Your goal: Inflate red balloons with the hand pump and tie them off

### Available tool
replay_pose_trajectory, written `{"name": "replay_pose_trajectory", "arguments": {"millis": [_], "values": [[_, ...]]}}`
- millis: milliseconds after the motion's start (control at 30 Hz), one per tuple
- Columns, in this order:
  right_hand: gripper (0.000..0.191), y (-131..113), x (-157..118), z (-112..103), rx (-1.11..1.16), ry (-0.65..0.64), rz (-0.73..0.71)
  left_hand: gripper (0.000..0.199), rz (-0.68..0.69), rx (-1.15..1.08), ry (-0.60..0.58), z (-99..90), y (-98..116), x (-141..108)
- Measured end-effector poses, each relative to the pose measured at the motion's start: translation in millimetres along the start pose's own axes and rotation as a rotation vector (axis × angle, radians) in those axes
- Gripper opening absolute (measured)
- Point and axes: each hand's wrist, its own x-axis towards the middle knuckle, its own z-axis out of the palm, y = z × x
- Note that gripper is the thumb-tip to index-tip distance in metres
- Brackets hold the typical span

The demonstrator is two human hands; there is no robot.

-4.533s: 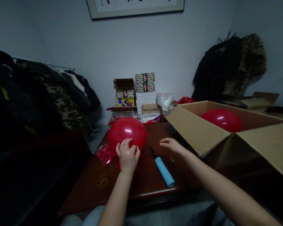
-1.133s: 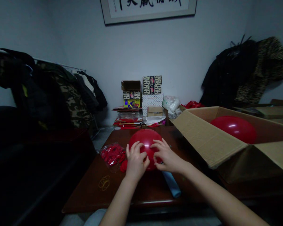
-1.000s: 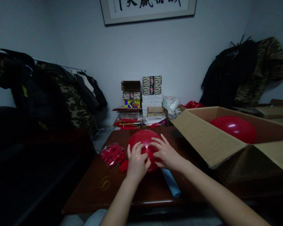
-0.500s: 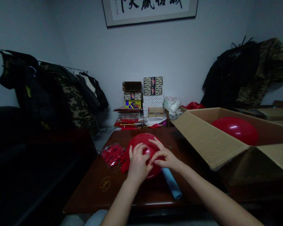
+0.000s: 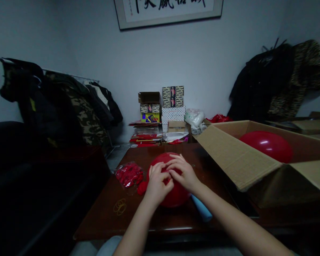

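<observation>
An inflated red balloon [image 5: 174, 197] rests on the dark wooden table [image 5: 98, 222], partly covered by both hands. My left hand [image 5: 157, 184] is at its left side, thumb and forefinger curled into a pinch at the top of the balloon. From the right, my right hand [image 5: 183, 173] meets it there with fingertips closed together. The balloon's neck is hidden among the fingers. Partly under the balloon and my right forearm lies a light blue tube [image 5: 202, 209]. Left of the balloon is a clear packet of red balloons [image 5: 129, 175], with loose red ones [image 5: 142, 187] beside it.
Several thin yellow rings [image 5: 120, 207], like rubber bands, lie at the table's front left. An open cardboard box [image 5: 237, 158] with another inflated balloon [image 5: 266, 145] stands on the right. Stacked boxes [image 5: 173, 117] are at the back wall, and coats [image 5: 80, 106] hang at left.
My right hand has moved in against my left, its fingers more bunched now. The balloon has shifted slightly right and toward me, covering more of the blue tube.
</observation>
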Motion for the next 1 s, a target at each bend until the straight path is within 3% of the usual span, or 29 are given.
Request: {"name": "replay_pose_trajectory", "arguments": {"millis": [267, 333, 500, 567, 800, 1000], "values": [[0.024, 35, -13, -2, -0.023, 0.074, 0.107, 0.008, -0.014, 0.082, 0.005, 0.9, -9, -2], [0.019, 35, -16, -5, -0.022, 0.019, 0.083, 0.009, -0.005, 0.095, 0.010, 1.8, -10, -3], [0.024, 30, -14, -8, -0.197, -0.260, -0.072, 0.010, 0.029, 0.106, 0.015, 5.1, -10, -2], [0.021, 29, -12, -7, -0.238, -0.289, -0.104, 0.010, 0.036, 0.110, 0.018, 5.6, -10, -2], [0.008, 38, -13, -1, 0.010, -0.113, 0.025, 0.009, 0.019, 0.134, 0.044, 1.0, -11, -3], [0.008, 29, -13, 0, 0.061, -0.093, 0.066, 0.011, 0.036, 0.086, 0.064, -3.6, -9, 2]]}}
